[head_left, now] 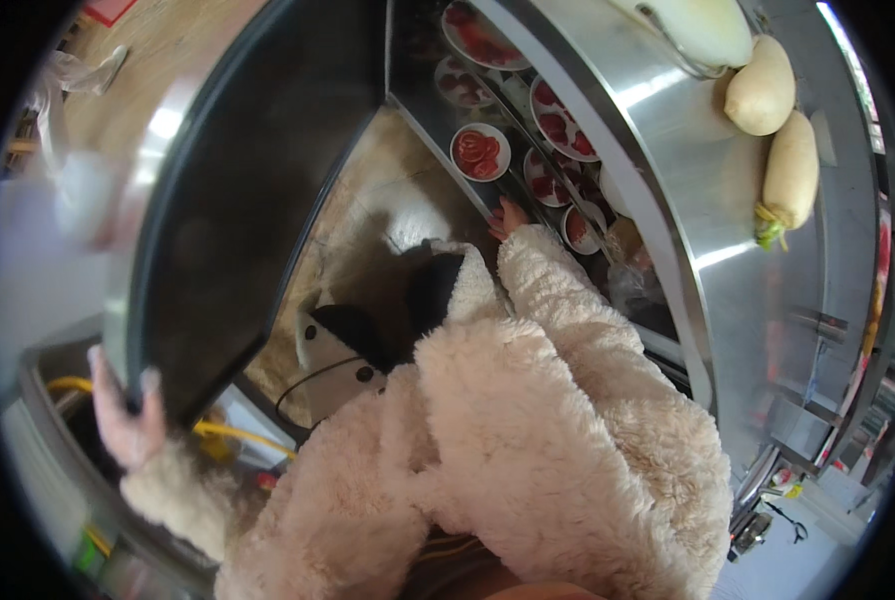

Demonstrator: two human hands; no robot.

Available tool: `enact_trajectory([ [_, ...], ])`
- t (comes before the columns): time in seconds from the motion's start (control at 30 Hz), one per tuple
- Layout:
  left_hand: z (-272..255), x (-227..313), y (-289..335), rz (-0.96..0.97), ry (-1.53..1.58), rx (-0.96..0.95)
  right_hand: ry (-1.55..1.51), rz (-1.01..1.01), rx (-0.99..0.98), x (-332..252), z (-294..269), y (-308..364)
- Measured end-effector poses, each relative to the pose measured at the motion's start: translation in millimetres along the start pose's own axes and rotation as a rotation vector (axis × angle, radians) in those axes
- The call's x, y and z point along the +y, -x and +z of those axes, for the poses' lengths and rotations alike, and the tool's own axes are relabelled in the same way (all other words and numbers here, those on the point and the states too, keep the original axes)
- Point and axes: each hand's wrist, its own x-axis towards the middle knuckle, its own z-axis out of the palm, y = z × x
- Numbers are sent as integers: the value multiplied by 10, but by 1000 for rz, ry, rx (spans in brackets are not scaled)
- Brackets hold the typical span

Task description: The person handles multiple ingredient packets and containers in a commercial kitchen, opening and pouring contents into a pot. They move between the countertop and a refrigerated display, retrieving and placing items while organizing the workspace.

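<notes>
My left hand (132, 430) is at the near edge of an opened refrigerator door (247, 170), thumb and finger on either side of that edge; the hand is slightly blurred. Inside the steel counter refrigerator, my right hand (508, 217) reaches to the front of a shelf, with its fingers partly stretched out and nothing visible in them. Just beyond it is a white bowl of red slices (480, 152). Beside the hand stand a plate of dark red pieces (550, 177) and a small bowl of reddish food (581, 230). The sleeve hides part of the right hand.
Several white radishes (792, 170) lie on the steel countertop (657, 110) at the right. A clear plastic bag (632, 285) sits on the shelf near my sleeve. A grey bin (57, 430) with yellow parts stands by the door at lower left. Tiled floor (352, 200) shows between door and shelves.
</notes>
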Motion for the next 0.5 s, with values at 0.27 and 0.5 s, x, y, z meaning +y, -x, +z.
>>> enact_trajectory([
  [0.27, 129, -439, -61, 31, -352, 152, -247, -102, -140, 100, 290, -1173],
  [0.5, 148, -451, -106, 98, -519, 193, -195, -57, -111, 40, 395, -1372],
])
